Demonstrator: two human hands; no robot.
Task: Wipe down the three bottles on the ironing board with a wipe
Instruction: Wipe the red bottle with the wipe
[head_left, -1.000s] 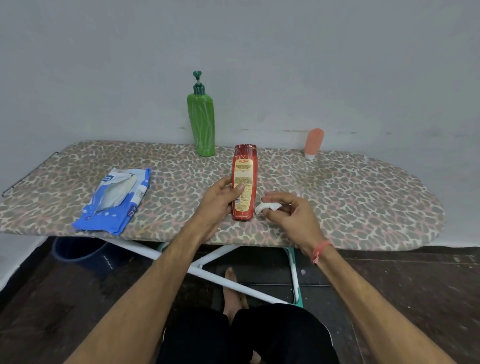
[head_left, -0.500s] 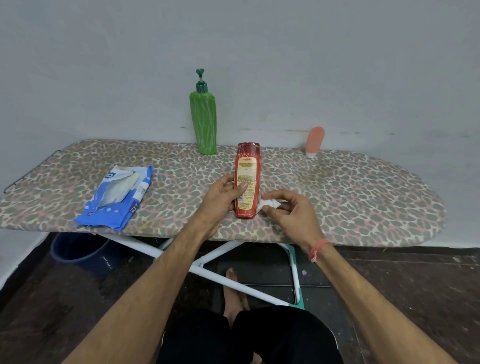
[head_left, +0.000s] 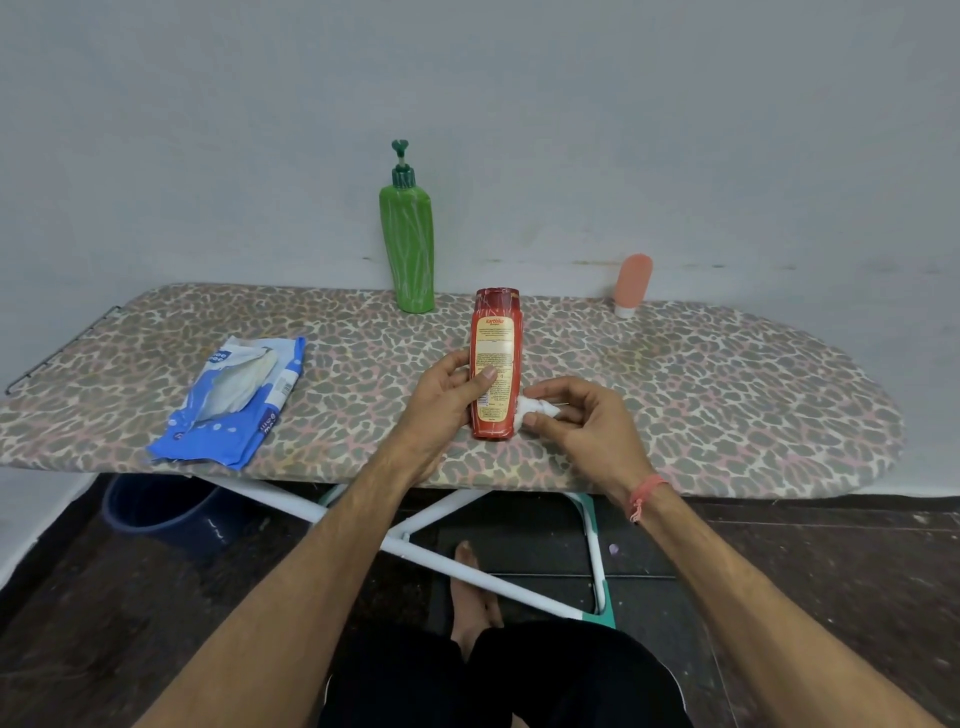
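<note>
A red bottle (head_left: 495, 338) with a yellow label stands near the front of the leopard-print ironing board (head_left: 727, 395). My left hand (head_left: 441, 400) grips its left side, thumb across the label. My right hand (head_left: 582, 421) pinches a small bunched white wipe (head_left: 537, 408) against the bottle's lower right side. A tall green pump bottle (head_left: 408, 244) stands upright at the back by the wall. At the back right a small peach tube bottle (head_left: 631, 283) stands on its white cap.
An opened blue pack of wipes (head_left: 234, 410) lies on the board's left part. The grey wall rises right behind the board. Under the board are white crossed legs (head_left: 467, 571), a dark blue bucket (head_left: 161, 514) at the left and my bare foot on the dark floor.
My right hand has moved the wipe in from just right of the bottle until it touches the bottle's lower right side. The left hand keeps its hold.
</note>
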